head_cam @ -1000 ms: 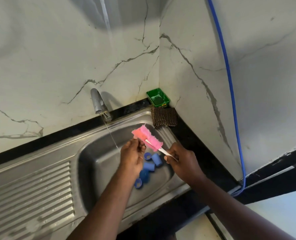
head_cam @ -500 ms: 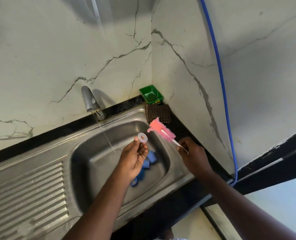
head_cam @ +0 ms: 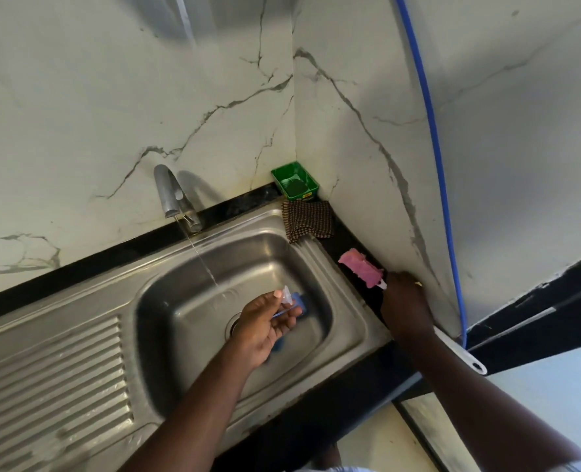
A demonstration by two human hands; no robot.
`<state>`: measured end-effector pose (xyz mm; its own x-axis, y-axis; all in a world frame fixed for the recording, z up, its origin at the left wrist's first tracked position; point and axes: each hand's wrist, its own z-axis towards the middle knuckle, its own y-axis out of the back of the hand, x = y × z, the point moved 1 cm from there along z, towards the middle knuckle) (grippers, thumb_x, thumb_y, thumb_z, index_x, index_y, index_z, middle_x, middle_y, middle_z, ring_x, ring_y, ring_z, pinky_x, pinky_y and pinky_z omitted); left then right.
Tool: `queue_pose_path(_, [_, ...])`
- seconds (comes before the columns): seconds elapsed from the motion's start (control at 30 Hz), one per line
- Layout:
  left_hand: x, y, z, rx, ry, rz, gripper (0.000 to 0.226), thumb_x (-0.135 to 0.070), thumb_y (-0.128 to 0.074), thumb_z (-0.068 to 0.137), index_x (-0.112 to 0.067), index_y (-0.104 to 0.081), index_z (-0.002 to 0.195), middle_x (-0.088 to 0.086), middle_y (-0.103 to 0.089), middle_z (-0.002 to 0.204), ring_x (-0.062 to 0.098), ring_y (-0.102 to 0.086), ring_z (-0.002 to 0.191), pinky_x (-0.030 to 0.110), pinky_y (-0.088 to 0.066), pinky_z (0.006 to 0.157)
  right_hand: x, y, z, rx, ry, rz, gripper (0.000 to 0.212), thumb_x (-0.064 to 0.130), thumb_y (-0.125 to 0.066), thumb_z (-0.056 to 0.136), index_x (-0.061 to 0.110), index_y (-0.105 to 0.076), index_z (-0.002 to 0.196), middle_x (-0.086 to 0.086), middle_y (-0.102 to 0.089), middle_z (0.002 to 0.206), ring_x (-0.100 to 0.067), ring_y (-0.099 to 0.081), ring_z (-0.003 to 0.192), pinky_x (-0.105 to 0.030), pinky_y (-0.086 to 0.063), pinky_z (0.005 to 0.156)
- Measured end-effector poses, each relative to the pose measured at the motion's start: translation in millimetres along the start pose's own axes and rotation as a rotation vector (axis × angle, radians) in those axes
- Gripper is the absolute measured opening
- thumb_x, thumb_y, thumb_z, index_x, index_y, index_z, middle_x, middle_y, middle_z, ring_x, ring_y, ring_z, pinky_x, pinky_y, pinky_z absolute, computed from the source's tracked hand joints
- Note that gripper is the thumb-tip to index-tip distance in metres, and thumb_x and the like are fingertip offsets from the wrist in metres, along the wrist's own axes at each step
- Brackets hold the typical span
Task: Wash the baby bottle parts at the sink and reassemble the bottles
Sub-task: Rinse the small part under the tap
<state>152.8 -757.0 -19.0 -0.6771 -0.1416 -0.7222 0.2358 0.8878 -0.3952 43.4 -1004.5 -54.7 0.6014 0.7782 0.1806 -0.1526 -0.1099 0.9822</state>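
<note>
Left hand pinches a clear teat between thumb and fingertips over the sink basin, with blue parts lying beneath it. At 3 o'clock of the basin, right hand covers the brush handle on the counter; whether its fingers grip the handle cannot be told. Tap at 11 o'clock is running.

A green plastic container sits in the back corner of the black counter, against the veined marble wall. A brown checked cloth lies just in front of it. A blue hose runs down the right-hand wall.
</note>
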Motion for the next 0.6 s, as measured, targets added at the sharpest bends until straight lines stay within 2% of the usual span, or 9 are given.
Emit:
queue_pose_path(0.07, [-3,13,3,-0.040,-0.013,-0.008,0.017,-0.014,-0.057,0.100,0.000,-0.065,0.106,0.023,-0.071,0.099,0.020,-0.073,0.077,0.023,-0.060,0.066,-1,-2,-1,-0.007,0.015,0.010,0.022,0.002,-0.064,0.081,0.005,-0.064,0.102,-0.019,-0.067,0.097,-0.037,-0.066,0.085,-0.041,-0.053,0.078])
queue_pose_path(0.17, [-9,33,7,-0.104,-0.029,-0.015,0.018,-0.010,-0.059,0.098,0.001,-0.065,0.111,0.023,-0.071,0.097,0.020,-0.071,0.076,0.023,-0.060,0.069,1,5,-5,-0.043,0.050,-0.001,0.025,0.005,-0.061,0.083,0.005,-0.062,0.108,-0.019,-0.065,0.101,-0.036,-0.064,0.087,-0.041,-0.053,0.076])
queue_pose_path(0.23, [-15,47,11,-0.153,-0.036,-0.037,0.018,-0.009,-0.061,0.097,0.000,-0.065,0.112,0.021,-0.071,0.093,0.020,-0.069,0.075,0.024,-0.060,0.067,14,17,-7,-0.130,0.099,0.020,0.025,0.002,-0.061,0.083,0.004,-0.062,0.108,-0.019,-0.064,0.103,-0.035,-0.062,0.087,-0.040,-0.051,0.074])
queue_pose_path(0.3, [-22,61,16,-0.213,-0.054,-0.062,0.013,-0.009,-0.062,0.097,-0.004,-0.067,0.108,0.016,-0.072,0.088,0.020,-0.068,0.075,0.023,-0.059,0.063,46,27,-3,-0.224,0.225,0.145,0.027,-0.003,-0.061,0.080,0.004,-0.062,0.106,-0.017,-0.064,0.104,-0.034,-0.060,0.092,-0.041,-0.049,0.079])
queue_pose_path(0.37, [-32,73,22,-0.243,-0.085,-0.068,0.011,-0.009,-0.061,0.098,-0.006,-0.068,0.106,0.013,-0.070,0.087,0.019,-0.065,0.074,0.022,-0.058,0.062,92,28,3,-0.227,0.408,0.257,0.025,0.000,-0.059,0.080,0.006,-0.065,0.104,-0.014,-0.065,0.100,-0.031,-0.061,0.094,-0.037,-0.045,0.084])
queue_pose_path(0.4, [-38,79,25,-0.254,-0.101,-0.072,0.011,-0.009,-0.060,0.098,-0.005,-0.068,0.105,0.013,-0.068,0.086,0.018,-0.064,0.072,0.022,-0.057,0.061,116,24,8,-0.164,0.464,0.308,0.022,0.004,-0.058,0.083,0.008,-0.066,0.103,-0.012,-0.066,0.097,-0.029,-0.062,0.090,-0.036,-0.045,0.082])
queue_pose_path(0.47, [-52,87,33,-0.279,-0.127,-0.064,0.013,-0.011,-0.058,0.100,-0.005,-0.068,0.105,0.014,-0.067,0.085,0.017,-0.062,0.070,0.023,-0.056,0.061,166,19,16,0.069,0.475,0.441,0.021,0.009,-0.056,0.092,0.013,-0.068,0.108,-0.010,-0.068,0.100,-0.027,-0.065,0.088,-0.034,-0.047,0.082])
queue_pose_path(0.53, [-70,95,42,-0.311,-0.149,-0.033,0.014,-0.014,-0.054,0.102,-0.008,-0.067,0.104,0.012,-0.067,0.084,0.016,-0.062,0.071,0.024,-0.054,0.064,218,12,26,0.261,0.437,0.549,0.025,0.010,-0.056,0.095,0.014,-0.067,0.118,-0.006,-0.069,0.109,-0.022,-0.065,0.097,-0.026,-0.044,0.086])
queue_pose_path(0.6, [-85,98,50,-0.321,-0.161,0.041,0.017,-0.015,-0.051,0.104,-0.010,-0.066,0.105,0.010,-0.066,0.087,0.015,-0.060,0.074,0.023,-0.050,0.065,258,11,34,0.325,0.440,0.603,0.031,0.010,-0.057,0.096,0.012,-0.063,0.126,-0.003,-0.066,0.119,-0.016,-0.061,0.109,-0.019,-0.038,0.090])
